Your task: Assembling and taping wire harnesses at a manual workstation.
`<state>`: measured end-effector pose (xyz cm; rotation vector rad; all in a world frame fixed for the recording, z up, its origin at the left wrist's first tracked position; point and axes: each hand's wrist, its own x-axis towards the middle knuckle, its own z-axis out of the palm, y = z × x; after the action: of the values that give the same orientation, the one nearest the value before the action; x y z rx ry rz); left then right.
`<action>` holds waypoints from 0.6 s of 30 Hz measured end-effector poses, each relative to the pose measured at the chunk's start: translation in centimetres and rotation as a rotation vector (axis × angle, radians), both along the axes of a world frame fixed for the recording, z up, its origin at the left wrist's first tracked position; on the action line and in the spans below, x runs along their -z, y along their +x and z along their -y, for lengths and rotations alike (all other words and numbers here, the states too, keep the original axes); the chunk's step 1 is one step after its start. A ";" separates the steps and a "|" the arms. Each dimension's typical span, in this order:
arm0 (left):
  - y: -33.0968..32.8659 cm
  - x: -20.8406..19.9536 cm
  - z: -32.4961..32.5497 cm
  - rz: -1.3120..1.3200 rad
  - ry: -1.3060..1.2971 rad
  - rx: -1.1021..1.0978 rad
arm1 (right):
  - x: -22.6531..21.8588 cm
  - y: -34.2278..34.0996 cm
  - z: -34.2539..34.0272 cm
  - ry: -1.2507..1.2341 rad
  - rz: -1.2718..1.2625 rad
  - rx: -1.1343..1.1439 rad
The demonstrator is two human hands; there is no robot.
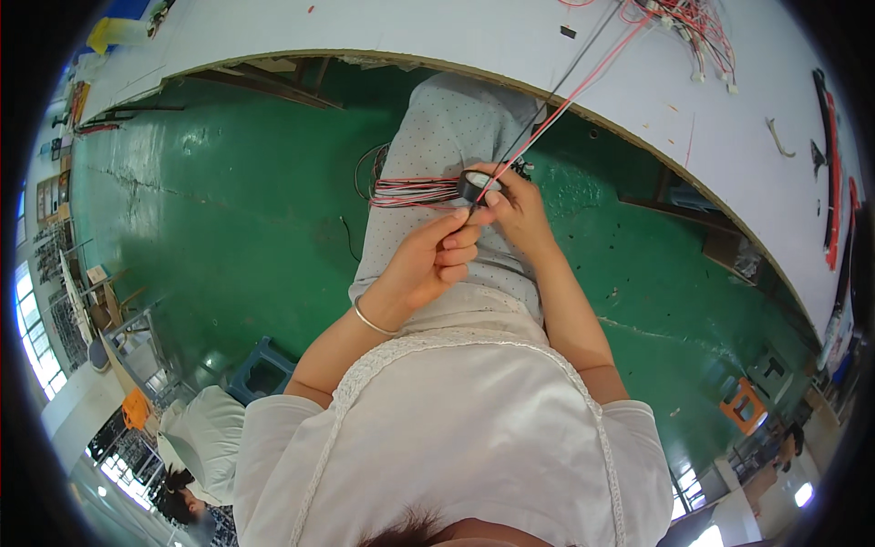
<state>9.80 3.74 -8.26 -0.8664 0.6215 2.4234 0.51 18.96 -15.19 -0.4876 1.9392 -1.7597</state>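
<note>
Shirt [474, 428]; right hand [521, 214] holding tape roll [468, 189], left hand [432, 260] tape end [471, 211]; tabletop [437, 27], green floor [219, 246]

Head-worn, the left of two fisheyes, looking steeply down past the chest [474, 410] to the lap [401, 242]. Close over left hand [439, 255] and right hand [521, 214] near centre, taking in the bench [437, 32] from ten to three o'clock.

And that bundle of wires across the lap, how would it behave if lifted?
The wire bundle would probably flop at its far end, where loops splay outward. It looks fairly light, being thin strands. Nearer the black tape roll, it may stay more compact, since the strands gather there.
</note>
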 end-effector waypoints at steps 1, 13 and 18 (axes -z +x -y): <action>0.0 -0.2 0.1 -0.014 0.091 -0.015 | 0.7 0.2 0.6 -0.161 0.080 -0.009; 1.3 2.7 -0.2 -0.968 -1.927 -0.010 | -2.6 1.7 -0.1 -0.475 0.616 -0.029; 1.0 3.3 -0.6 -1.011 -1.997 0.016 | -2.9 1.2 -3.1 -0.252 0.481 -0.234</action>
<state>10.82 4.32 -11.56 0.1025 3.3973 1.2345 1.73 22.02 -12.30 -0.3194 1.2890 -1.7750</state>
